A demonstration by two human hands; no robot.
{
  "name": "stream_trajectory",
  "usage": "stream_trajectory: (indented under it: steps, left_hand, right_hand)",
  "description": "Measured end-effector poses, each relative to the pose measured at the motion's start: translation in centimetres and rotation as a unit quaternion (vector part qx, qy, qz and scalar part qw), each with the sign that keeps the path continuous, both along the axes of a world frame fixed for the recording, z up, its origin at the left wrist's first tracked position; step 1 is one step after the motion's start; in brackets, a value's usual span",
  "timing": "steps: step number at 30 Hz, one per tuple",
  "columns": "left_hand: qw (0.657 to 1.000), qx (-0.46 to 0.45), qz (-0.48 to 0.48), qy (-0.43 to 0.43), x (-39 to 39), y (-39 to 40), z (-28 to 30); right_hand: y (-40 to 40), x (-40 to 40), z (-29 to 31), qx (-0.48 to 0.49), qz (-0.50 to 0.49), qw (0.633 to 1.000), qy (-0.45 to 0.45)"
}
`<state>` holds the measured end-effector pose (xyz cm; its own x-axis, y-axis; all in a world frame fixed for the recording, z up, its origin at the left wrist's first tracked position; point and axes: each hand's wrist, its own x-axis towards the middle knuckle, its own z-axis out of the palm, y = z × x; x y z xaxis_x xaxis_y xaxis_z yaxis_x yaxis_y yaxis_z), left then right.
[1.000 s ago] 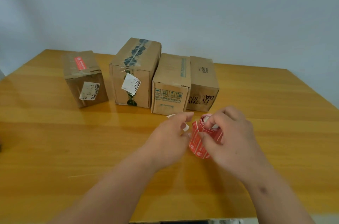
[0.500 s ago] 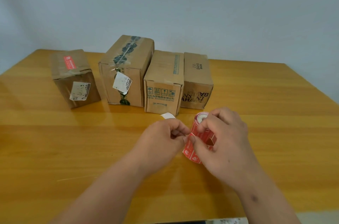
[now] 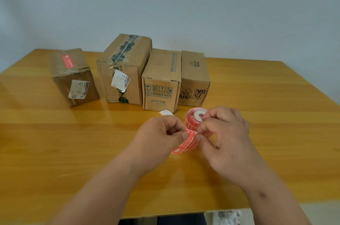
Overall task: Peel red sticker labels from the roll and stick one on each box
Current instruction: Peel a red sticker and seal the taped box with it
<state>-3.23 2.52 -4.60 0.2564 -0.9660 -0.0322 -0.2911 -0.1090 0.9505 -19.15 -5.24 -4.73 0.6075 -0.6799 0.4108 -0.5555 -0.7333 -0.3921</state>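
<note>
Head view of a wooden table (image 3: 55, 142) set against a pale wall. Four cardboard boxes stand in a row along its far half. The leftmost box (image 3: 73, 77), set slightly apart and turned at an angle, carries a red sticker (image 3: 67, 61) on its top and a white shipping label on its near face. The tall box (image 3: 125, 70) beside it bears dark printed tape and a white label. The third box (image 3: 161, 81), with green handling symbols, touches the fourth box (image 3: 194, 79), printed "INS BAHA"; neither shows a red sticker on its visible faces.

In front of these two boxes, the right hand (image 3: 226, 143) grips the roll of red sticker labels (image 3: 196, 119), fingers curled over its white core. A loose strip of labels (image 3: 185, 143) hangs from the roll toward the camera. The left hand (image 3: 158, 138) pinches the upper end of this strip between thumb and forefinger, the remaining fingers curled; whether a label has separated from its backing cannot be told. A small white scrap of paper (image 3: 166, 112) lies on the table just before the third box.
</note>
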Motion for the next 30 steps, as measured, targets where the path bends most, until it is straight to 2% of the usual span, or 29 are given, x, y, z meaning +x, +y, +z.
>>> stream_trajectory:
  steps: [3,8,21,30]
  left_hand:
    - [1.0,-0.004,-0.012,-0.006,-0.2,0.3,0.4]
    - [0.997,-0.008,-0.008,-0.073,-0.6,0.5,0.8]
    - [0.983,-0.04,0.009,-0.179,-0.7,0.5,1.8]
    - [0.981,-0.064,0.014,-0.185,-0.7,0.6,1.7]
  right_hand:
    - [0.1,0.0,0.2,0.001,0.002,1.0,0.003]
    - [0.4,0.2,0.7,-0.003,0.014,1.0,0.0]
    - [0.5,0.7,1.6,-0.034,0.043,0.998,0.007]
    - [0.4,0.9,2.1,-0.003,0.063,0.997,-0.034]
